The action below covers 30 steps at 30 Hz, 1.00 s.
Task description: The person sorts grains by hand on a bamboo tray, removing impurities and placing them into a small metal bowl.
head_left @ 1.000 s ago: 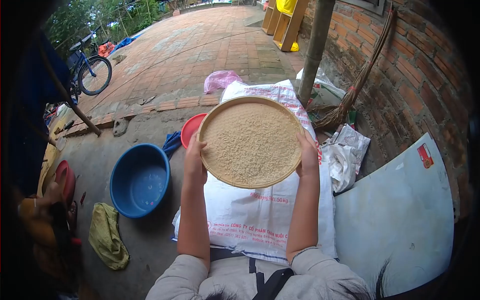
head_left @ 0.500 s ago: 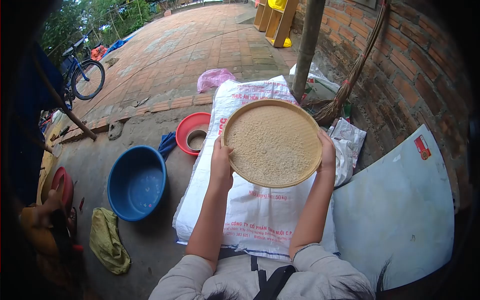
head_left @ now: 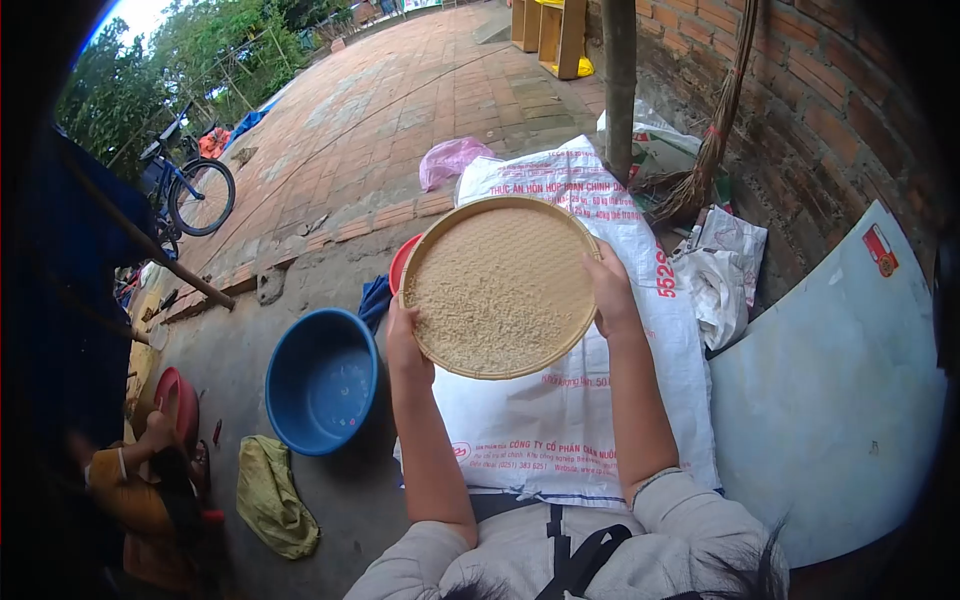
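Observation:
Between my hands is a round woven winnowing tray (head_left: 500,204) with pale rice-like grain (head_left: 490,310) spread over it. The grain lies thickest toward the near side. My left hand (head_left: 407,348) grips the left rim, thumb over the edge. On the right rim my right hand (head_left: 611,287) is closed the same way, its fingers mostly under the tray. Below the tray a white feed sack (head_left: 660,400) with red print lies flat on the ground. A red basin (head_left: 403,258) is mostly hidden behind the tray's left edge.
To the left stand a blue basin (head_left: 322,380) and a dark blue cloth (head_left: 375,300). A yellow-green sack (head_left: 275,500) lies nearer me. Another person (head_left: 150,480) sits at far left by a red basin (head_left: 176,405). A wooden post (head_left: 619,90), broom (head_left: 705,170) and pale board (head_left: 830,390) are right.
The tray and both hands have shifted left over the sack, now covering most of the red basin. Grain has slid toward the near side. The camera view has turned slightly left.

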Available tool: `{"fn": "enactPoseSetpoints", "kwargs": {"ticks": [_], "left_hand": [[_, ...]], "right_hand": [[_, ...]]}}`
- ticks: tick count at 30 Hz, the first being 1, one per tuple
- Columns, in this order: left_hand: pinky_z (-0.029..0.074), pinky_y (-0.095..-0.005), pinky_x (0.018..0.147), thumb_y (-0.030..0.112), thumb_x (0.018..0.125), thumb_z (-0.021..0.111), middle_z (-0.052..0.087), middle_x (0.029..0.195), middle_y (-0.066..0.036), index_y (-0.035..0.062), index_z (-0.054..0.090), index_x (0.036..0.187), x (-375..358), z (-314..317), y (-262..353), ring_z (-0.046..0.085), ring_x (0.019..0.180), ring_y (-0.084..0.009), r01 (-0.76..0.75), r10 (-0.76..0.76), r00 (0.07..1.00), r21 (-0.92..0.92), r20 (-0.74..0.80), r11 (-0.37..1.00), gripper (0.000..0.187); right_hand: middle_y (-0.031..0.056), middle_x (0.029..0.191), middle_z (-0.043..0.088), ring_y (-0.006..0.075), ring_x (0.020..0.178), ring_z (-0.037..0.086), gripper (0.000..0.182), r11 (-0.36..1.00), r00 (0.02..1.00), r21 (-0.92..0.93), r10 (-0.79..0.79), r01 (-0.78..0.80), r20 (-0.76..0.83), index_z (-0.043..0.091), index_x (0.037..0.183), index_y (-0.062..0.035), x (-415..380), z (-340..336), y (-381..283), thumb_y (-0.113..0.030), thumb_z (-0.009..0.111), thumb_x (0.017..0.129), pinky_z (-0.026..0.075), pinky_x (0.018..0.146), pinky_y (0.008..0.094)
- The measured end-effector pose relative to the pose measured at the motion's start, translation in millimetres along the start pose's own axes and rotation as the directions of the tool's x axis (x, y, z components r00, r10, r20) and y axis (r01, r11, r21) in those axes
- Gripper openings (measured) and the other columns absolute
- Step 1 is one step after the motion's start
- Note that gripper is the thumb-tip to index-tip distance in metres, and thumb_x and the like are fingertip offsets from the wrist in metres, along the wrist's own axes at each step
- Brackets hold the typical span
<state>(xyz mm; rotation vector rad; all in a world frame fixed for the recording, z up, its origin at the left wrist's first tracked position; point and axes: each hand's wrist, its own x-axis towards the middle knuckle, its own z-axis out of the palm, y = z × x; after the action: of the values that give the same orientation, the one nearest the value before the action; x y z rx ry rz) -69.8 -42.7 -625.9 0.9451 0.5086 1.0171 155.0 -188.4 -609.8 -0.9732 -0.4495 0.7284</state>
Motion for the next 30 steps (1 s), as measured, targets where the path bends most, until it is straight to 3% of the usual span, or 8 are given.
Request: {"fn": "enactPoseSetpoints", "kwargs": {"ticks": [5,11,15,22,24,26,27,30], "left_hand": [[0.047,-0.0306,0.089,0.010,0.085,0.040,0.051,0.121,-0.013,0.0010,0.038,0.134,-20,79,-41,0.055,0.106,-0.0182,0.121,-0.122,0.993,0.021,0.010,0.992,0.051],[0.046,-0.0387,0.096,0.013,0.086,0.037,0.055,0.123,-0.020,-0.0035,0.042,0.132,-5,-26,10,0.057,0.112,-0.0285,0.034,-0.038,0.997,-0.072,-0.061,0.997,0.049],[0.050,-0.0404,0.093,0.008,0.084,0.036,0.056,0.120,-0.021,-0.0037,0.045,0.127,-12,-63,38,0.059,0.108,-0.0293,-0.001,-0.005,0.997,-0.076,-0.081,0.997,0.046],[0.047,-0.0292,0.080,0.009,0.083,0.041,0.055,0.110,-0.012,0.0000,0.042,0.130,-12,33,-28,0.055,0.094,-0.0168,0.031,-0.020,0.995,0.112,-0.095,0.993,0.048],[0.044,-0.0305,0.093,0.009,0.085,0.040,0.053,0.121,-0.014,-0.0006,0.043,0.130,-15,34,-15,0.055,0.106,-0.0200,0.081,-0.074,0.996,0.165,-0.052,0.983,0.047],[0.045,-0.0315,0.092,0.008,0.085,0.041,0.054,0.120,-0.015,-0.0020,0.043,0.131,-17,11,13,0.056,0.107,-0.0208,0.082,-0.074,0.995,0.145,-0.059,0.986,0.047],[0.051,-0.0322,0.084,0.008,0.083,0.041,0.057,0.110,-0.015,-0.0001,0.043,0.129,-16,-10,25,0.060,0.093,-0.0198,0.029,-0.018,0.997,0.128,-0.080,0.991,0.047],[0.050,-0.0354,0.088,0.008,0.084,0.037,0.059,0.113,-0.018,-0.0044,0.046,0.126,-31,-80,64,0.061,0.101,-0.0252,-0.059,0.061,0.986,0.019,-0.153,0.998,0.045]], "right_hand": [[0.0162,0.113,0.062,0.0234,0.100,0.063,0.035,0.999,0.997,0.036,-0.028,0.030,-0.074,0.050,0.124,0.0051,1,-73,-51,-0.009,0.040,0.094,0.050,0.087,0.0338],[0.0151,0.126,0.052,0.0203,0.117,0.050,0.043,0.993,1.000,-0.121,0.011,-0.008,0.023,0.036,0.136,0.0038,-6,31,21,-0.010,0.045,0.095,0.037,0.100,0.0320],[0.0160,0.128,0.049,0.0198,0.117,0.049,0.045,0.989,0.996,-0.147,-0.006,0.019,0.086,0.035,0.136,0.0041,-20,64,52,-0.007,0.046,0.094,0.038,0.100,0.0319],[0.0162,0.116,0.062,0.0235,0.102,0.063,0.038,0.995,0.999,0.098,0.005,-0.008,0.031,0.048,0.129,0.0049,14,-41,-14,-0.008,0.040,0.094,0.049,0.090,0.0336],[0.0165,0.115,0.060,0.0229,0.101,0.062,0.036,0.996,0.999,0.078,0.039,-0.038,-0.011,0.045,0.128,0.0045,9,-36,-20,-0.007,0.038,0.095,0.050,0.088,0.0344],[0.0164,0.116,0.060,0.0225,0.102,0.061,0.037,0.998,0.998,0.030,0.062,-0.063,0.017,0.043,0.130,0.0042,4,-9,-6,-0.008,0.039,0.096,0.049,0.089,0.0338],[0.0163,0.117,0.059,0.0221,0.104,0.060,0.038,0.997,0.996,-0.011,0.081,-0.081,0.035,0.042,0.132,0.0040,-2,13,6,-0.009,0.041,0.096,0.048,0.091,0.0332],[0.0170,0.130,0.048,0.0205,0.119,0.048,0.047,0.979,0.981,-0.187,0.106,-0.075,0.162,0.031,0.138,0.0036,-29,76,54,-0.009,0.046,0.095,0.037,0.101,0.0324]]}}
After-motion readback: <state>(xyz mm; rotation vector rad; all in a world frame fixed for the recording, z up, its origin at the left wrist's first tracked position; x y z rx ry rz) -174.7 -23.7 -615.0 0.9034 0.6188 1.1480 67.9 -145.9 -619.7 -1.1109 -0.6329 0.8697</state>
